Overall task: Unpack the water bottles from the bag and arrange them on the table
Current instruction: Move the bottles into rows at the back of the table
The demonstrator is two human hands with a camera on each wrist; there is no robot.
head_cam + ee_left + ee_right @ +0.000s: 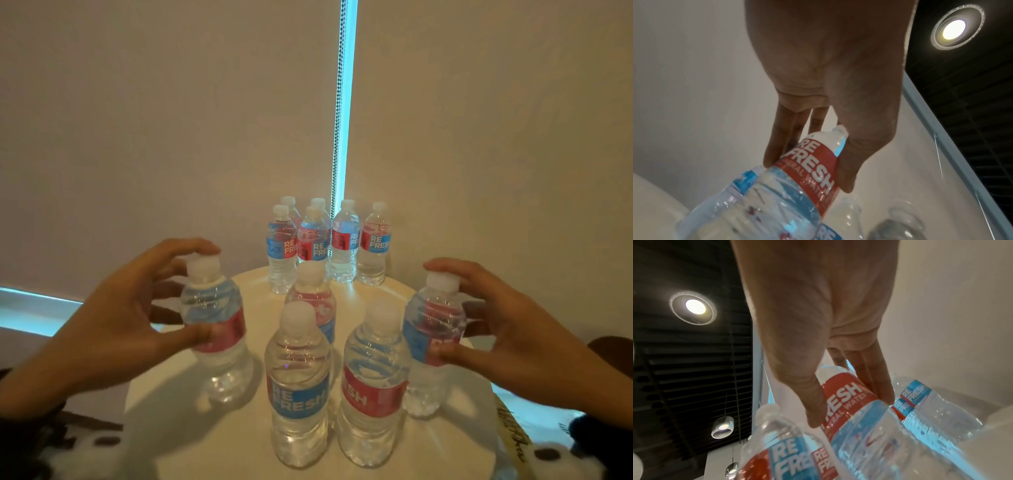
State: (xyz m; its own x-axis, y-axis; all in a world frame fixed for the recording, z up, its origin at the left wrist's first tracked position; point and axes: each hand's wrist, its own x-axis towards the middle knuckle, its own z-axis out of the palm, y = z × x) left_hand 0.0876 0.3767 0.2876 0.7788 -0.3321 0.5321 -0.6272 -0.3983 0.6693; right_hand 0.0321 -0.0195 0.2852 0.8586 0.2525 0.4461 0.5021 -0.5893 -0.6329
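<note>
Clear water bottles with red and blue labels stand on a round white table (191, 431). My left hand (202, 291) grips the left bottle (219, 363), index finger over its white cap and thumb on the label. My right hand (435, 308) grips the right bottle (424, 387) the same way. Both bottles are upright with their bases at the tabletop. The left wrist view shows my left hand (808, 176) round its bottle (777, 203). In the right wrist view, my right hand (851, 411) holds the red-labelled bottle (865, 434). No bag is clearly seen.
Three bottles (298, 394) stand between my hands, and several more (325, 243) are grouped at the table's far edge against the blind. A bead chain (339, 120) hangs behind them. Black-and-white fabric (85, 445) lies lower left; a tan item with script (513, 442) lies lower right.
</note>
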